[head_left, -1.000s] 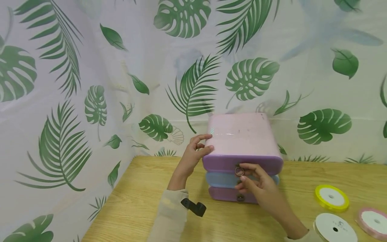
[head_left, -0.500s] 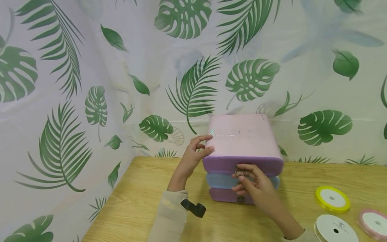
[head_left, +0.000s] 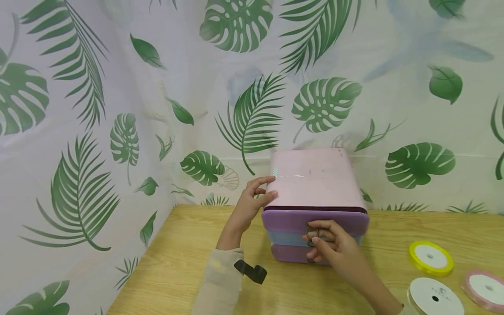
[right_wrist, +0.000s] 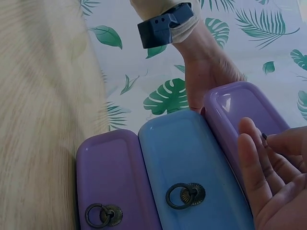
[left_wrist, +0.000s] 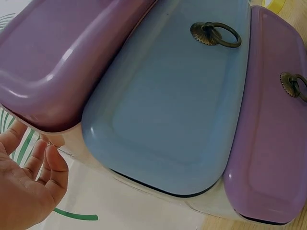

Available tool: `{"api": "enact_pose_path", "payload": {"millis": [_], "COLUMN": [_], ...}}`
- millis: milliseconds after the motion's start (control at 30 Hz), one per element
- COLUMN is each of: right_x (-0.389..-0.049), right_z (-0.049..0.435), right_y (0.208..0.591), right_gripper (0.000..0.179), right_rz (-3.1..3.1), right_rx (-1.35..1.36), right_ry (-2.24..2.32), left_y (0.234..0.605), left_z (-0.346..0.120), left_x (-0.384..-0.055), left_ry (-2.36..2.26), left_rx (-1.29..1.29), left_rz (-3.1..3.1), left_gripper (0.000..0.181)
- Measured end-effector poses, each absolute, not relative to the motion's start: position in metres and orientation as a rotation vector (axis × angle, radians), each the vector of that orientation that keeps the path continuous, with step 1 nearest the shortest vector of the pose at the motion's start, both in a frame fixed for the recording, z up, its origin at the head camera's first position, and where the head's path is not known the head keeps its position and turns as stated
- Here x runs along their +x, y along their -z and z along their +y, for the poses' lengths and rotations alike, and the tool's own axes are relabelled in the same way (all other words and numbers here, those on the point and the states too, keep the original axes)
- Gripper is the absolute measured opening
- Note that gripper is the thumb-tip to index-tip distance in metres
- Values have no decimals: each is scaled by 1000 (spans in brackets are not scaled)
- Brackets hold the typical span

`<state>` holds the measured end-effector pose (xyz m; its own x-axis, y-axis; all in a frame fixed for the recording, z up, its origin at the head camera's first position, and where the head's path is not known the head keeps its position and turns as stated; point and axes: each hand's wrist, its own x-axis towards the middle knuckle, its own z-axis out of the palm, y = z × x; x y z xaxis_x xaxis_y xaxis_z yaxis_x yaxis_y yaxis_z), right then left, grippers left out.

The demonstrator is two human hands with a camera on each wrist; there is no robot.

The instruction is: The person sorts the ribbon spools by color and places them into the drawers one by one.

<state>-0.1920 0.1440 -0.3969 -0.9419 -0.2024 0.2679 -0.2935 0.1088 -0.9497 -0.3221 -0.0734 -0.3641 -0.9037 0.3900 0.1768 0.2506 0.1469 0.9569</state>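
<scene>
A small pink chest of drawers (head_left: pixel 315 179) stands on the table, with a purple top drawer (head_left: pixel 285 221), a blue middle drawer (left_wrist: pixel 168 100) and a purple bottom drawer (right_wrist: pixel 112 167). My right hand (head_left: pixel 340 249) pinches the ring pull (head_left: pixel 308 231) of the top drawer between thumb and fingers. A dark gap shows behind that drawer's front, so it is slightly pulled out. At the chest's left side, my left hand (head_left: pixel 248 203) rests its thumb and fingertips on the upper edge. Brass ring pulls hang on the middle and bottom drawers, untouched.
To the right on the wooden table (head_left: pixel 189 262) lie a yellow-rimmed ribbon spool (head_left: pixel 431 258), a white spool (head_left: pixel 435 297) and a pink-rimmed spool (head_left: pixel 488 288). A leaf-patterned sheet (head_left: pixel 197 96) hangs behind the chest and on the left.
The top drawer has come slightly forward out of the chest, drawn by my right hand on its ring. My left hand has stayed on the chest's edge.
</scene>
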Motion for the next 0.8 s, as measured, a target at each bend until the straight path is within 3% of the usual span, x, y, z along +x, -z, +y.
{"api": "enact_pose_path", "payload": {"millis": [800], "right_x": [-151], "right_z": [151], "right_y": [417], "right_gripper": [29], "right_rz": [-2151], "right_rx": [782], "right_ry": [-2019], "left_y": [367], "left_z": [-71], "left_x": [-320], "left_ry": [-1889], "left_rx": [591], "left_rz": [2297], "left_gripper": [50]}}
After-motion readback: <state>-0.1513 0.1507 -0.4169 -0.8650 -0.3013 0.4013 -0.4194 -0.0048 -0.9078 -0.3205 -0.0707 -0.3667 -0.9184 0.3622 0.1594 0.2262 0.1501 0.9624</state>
